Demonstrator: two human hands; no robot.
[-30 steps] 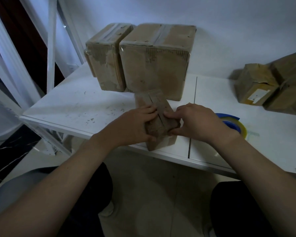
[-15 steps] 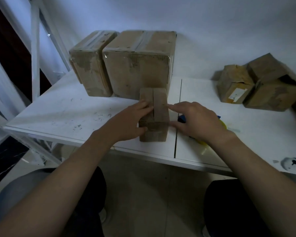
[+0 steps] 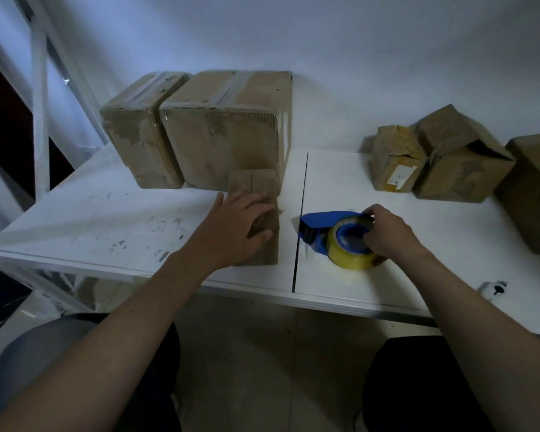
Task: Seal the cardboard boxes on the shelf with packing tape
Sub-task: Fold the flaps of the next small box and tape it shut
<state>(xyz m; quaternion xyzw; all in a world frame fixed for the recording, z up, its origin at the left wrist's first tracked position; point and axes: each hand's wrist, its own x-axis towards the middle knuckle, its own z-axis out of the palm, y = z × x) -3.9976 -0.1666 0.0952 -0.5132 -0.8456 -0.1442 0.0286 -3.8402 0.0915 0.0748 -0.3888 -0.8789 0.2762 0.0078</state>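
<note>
Head view: a seated person reaches both bare forearms over a white shelf (image 3: 106, 219); a dark seam (image 3: 303, 188) running front to back across it is the landmark below.
Small box (image 3: 262, 185): just left of the seam, near the front edge; brown, scuffed cardboard, long and narrow, its two top flaps meeting in a centre slit with no tape visible on it.
Left hand (image 3: 240, 226): left of the seam, laid palm down on the small box, fingers spread across the flaps, thumb stretched out to the side.
Right hand (image 3: 387, 232): right of the seam, fingers curled round the tape dispenser (image 3: 318, 222).
Tape dispenser: just right of the seam, lying on the shelf; a blue plastic frame pointing toward the seam, holding a yellowish tape roll (image 3: 353, 260) with a blue core.
Handling, box: probably light and fairly stiff, though the flaps look likely to spring up; best held by pressing down on both flaps beside the slit.
Handling, dispenser: likely light and rigid, sticky at the loose end; best taken round the roll or frame, away from the cutting edge.
Larger boxes (image 3: 228, 132): two, left of the seam at the back, touching side by side, glossy tape along their tops.
Worn boxes (image 3: 396, 160): well right of the seam at the back, crumpled, one with a pale label.
</note>
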